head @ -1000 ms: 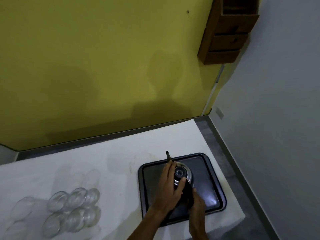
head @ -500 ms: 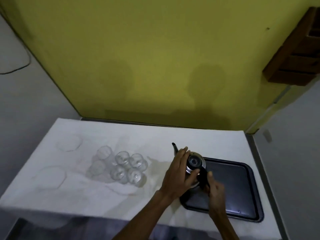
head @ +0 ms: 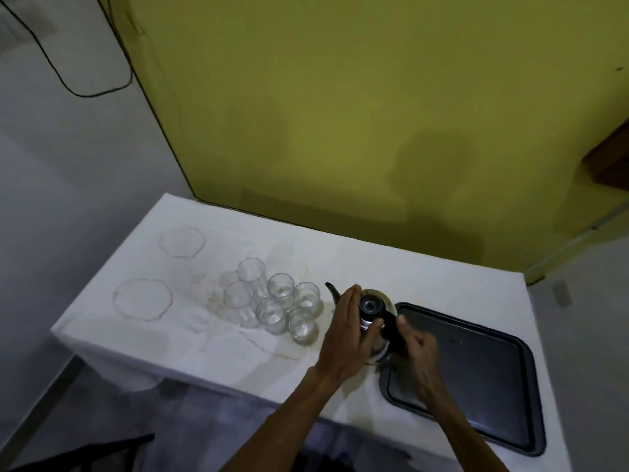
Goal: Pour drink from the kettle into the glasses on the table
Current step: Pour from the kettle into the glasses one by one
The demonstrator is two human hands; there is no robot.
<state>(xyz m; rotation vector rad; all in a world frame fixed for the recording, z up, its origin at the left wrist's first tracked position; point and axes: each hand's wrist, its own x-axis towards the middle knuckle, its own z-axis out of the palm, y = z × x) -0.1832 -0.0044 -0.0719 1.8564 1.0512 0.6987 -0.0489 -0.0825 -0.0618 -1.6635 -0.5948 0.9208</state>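
A small round kettle [head: 372,313] of shiny metal, with a dark lid and a thin dark curved spout [head: 332,290] pointing left, sits between both hands at the left edge of a dark, flat rectangular tray [head: 476,379] with rounded corners and a raised rim. The left hand [head: 347,330] lies against the kettle's left side, fingers pressed together and curved over the body, thumb reaching to the lid's edge. The right hand [head: 413,349] is curled around the black handle [head: 391,330] on the kettle's near right side, fingers wrapped tight. Just left of the spout stands a tight cluster of six clear glasses [head: 275,303], upright, smooth-walled and cylindrical, the two on the left taller than the rest; all look empty. Farther left lie two flat, clear, scallop-edged plates [head: 143,299], well apart from the glasses. Everything rests on a table [head: 211,349] covered by a white cloth with faint stains and creases. A matte yellow wall [head: 340,114] rises behind the table.
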